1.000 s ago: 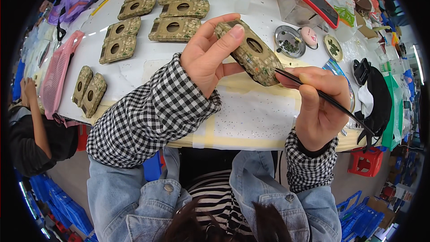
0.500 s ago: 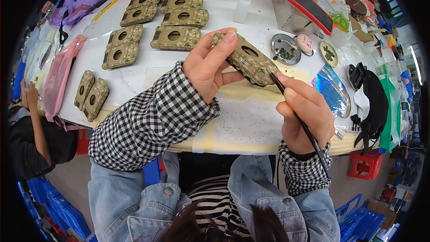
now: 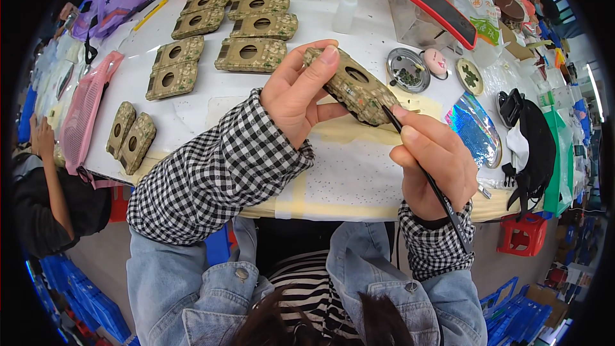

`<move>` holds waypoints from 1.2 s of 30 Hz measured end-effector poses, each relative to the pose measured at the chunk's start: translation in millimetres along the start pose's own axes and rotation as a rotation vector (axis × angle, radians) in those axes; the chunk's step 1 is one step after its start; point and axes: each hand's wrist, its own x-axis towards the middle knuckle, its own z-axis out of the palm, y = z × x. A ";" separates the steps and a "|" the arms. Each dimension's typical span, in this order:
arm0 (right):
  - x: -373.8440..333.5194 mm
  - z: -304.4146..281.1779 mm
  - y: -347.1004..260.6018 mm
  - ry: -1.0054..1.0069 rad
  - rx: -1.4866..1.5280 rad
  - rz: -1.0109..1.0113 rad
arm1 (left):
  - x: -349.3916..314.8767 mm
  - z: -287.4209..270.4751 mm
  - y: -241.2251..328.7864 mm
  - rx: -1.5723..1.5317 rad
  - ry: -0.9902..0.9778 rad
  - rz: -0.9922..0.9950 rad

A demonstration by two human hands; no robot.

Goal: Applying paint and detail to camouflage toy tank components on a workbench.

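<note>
Camouflage shell sits clasped in their half-curled left hand. Their right hand pinches a black tool at the shell's four-o'clock end

Black tweezers swung round — now pointing more forward (less leftward).

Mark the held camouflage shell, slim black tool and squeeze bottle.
Camouflage shell (image 3: 369, 88): head view, upper side near its hole.
Black tool (image 3: 438, 193): head view, shaft.
Squeeze bottle (image 3: 344, 17): head view, body.

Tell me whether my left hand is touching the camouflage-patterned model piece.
Touching. The head view shows the left hand gripping one end of the camouflage-patterned model piece, thumb lying against its face.
</note>
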 end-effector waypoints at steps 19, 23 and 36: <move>-1.8 0.6 -0.9 -0.004 -0.034 0.028 | 0.4 -0.7 -0.1 -0.001 -0.003 0.008; -2.1 1.3 -0.1 0.000 -0.029 0.022 | 0.1 -0.5 0.3 0.005 -0.002 0.007; -2.2 1.1 -0.9 -0.001 -0.003 0.036 | 0.8 -2.3 -0.8 0.016 -0.007 0.003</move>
